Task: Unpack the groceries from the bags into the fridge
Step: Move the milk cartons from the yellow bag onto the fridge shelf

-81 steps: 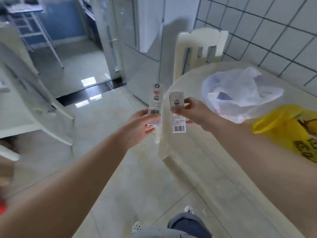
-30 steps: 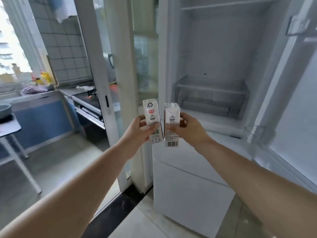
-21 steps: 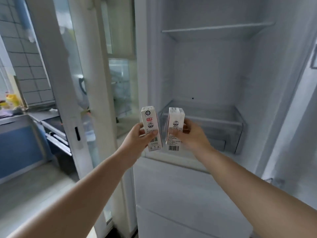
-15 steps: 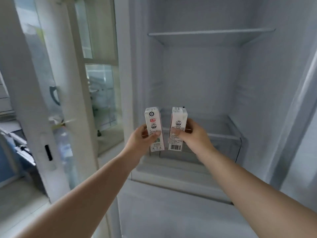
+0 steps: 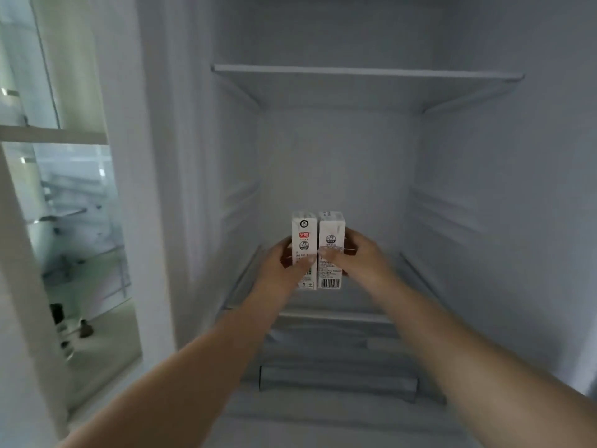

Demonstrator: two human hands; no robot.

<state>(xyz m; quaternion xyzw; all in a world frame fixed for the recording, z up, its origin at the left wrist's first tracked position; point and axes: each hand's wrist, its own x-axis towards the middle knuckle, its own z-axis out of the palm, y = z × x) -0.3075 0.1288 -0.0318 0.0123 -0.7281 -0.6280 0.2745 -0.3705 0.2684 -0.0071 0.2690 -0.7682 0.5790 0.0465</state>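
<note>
- Head view, the only one here: both arms are stretched into the open fridge, and compared with half a second ago the two cartons have gone from being held out in front of the opening to sitting well inside the main compartment.
- The left hand has its fingers and thumb curled round the left carton, the one with the red label near the top. It's upright.
- The right hand grips the right carton the same way, thumb across the front, barcode showing at the bottom. Also upright.
- The cartons are now pressed side by side, touching or as good as. A second ago there was a visible gap between them.
- They're below the upper shelf and right over the lower shelf, the one above the clear drawer. Can't tell whether the bottoms are resting on that shelf yet or just above it.
- The camera has closed in too: the kitchen window and table from a couple of seconds back are out of sight, only the glass door on the left remains.
- My read: this is the set-down step for these two. Next is letting go without tipping them, then back to the bags, which aren't in view.
</note>
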